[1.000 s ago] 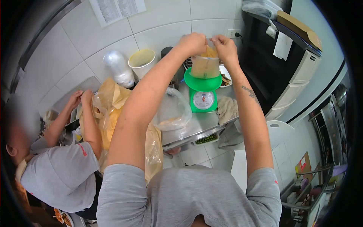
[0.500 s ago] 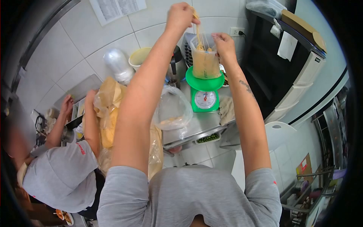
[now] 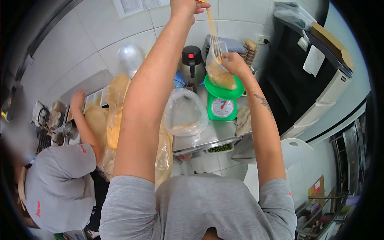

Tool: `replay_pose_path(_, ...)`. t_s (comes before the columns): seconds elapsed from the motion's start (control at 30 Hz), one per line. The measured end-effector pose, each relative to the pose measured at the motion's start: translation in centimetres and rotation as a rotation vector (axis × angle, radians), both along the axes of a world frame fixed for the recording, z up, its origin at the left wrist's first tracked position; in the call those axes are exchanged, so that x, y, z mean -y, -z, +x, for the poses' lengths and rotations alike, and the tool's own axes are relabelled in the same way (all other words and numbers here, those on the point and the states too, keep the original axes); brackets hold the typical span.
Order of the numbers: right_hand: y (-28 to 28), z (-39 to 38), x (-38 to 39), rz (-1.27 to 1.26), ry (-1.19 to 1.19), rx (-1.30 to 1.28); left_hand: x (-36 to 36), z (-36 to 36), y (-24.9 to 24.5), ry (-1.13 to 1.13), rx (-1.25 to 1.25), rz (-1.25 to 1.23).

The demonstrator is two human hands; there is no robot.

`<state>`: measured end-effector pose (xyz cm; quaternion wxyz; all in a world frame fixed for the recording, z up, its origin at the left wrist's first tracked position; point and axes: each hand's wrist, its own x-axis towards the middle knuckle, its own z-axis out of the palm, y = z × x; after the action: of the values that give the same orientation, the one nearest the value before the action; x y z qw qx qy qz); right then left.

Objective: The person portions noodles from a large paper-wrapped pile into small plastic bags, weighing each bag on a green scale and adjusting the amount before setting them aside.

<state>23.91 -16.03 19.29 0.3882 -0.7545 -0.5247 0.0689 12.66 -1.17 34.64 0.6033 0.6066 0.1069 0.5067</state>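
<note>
Near the top edge, my left hand (image 3: 189, 9) is closed on long yellow noodles (image 3: 212, 30), which hang stretched down into a clear plastic bag (image 3: 221, 78). My right hand (image 3: 237, 64) pinches at the bag's mouth, its fingertips right beside the strands. More noodles fill the bottom of the bag, which leans on the green pan (image 3: 239, 89) of a dial scale (image 3: 222, 108). An opened clear bag (image 3: 186, 116) with a few noodles in it lies on the steel counter left of the scale.
A thermos jug (image 3: 191, 64) stands behind the opened bag. A cloth (image 3: 243, 120) lies right of the scale, near a black cabinet (image 3: 288, 72). At left, a large bag of yellow noodles (image 3: 114, 132) sits close to a co-worker (image 3: 60, 184) in a grey shirt.
My left hand has risen, drawing the noodles higher and longer. My right hand has come lower and inward at the bag's mouth, and the bag now tilts. The co-worker has drawn one arm back.
</note>
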Motion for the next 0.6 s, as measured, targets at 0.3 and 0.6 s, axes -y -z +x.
replay_pose_path(0.3, 2.5, -0.8, -2.7, -0.079, -0.138, 0.046, -0.1, -2.0, 2.6, -0.144, -0.01, 0.069)
replay_pose_path(0.6, 2.0, -2.1, -2.0, -0.099, -0.095, 0.195, 1.1, -4.4, 9.8, -0.053, -1.059, 0.98)
